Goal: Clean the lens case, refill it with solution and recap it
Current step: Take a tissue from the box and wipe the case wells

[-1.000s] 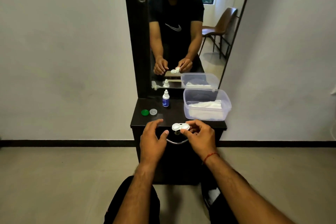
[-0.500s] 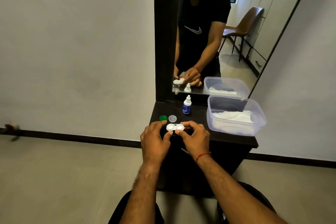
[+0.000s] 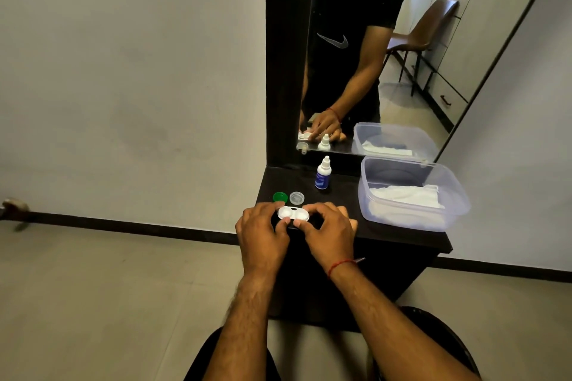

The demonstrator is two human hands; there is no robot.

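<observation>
A white two-well lens case [image 3: 293, 213] lies uncapped at the front of the dark table [image 3: 399, 232]. My left hand [image 3: 263, 232] pinches its left end and my right hand [image 3: 329, 233] pinches its right end, thumbs on the near side. Just behind the case lie a green cap [image 3: 280, 196] and a clear cap [image 3: 296, 197]. A small white solution bottle [image 3: 323, 172] with a blue label stands capped further back, near the mirror.
A clear plastic tub [image 3: 452, 195] holding white tissue sits at the table's right. A tall mirror [image 3: 371, 49] rises behind the table and reflects me, the bottle and the tub. Pale wall and floor lie to the left.
My left hand closed in and took the case's left end, and both hands brought the case down onto the table. The camera view shifted left.
</observation>
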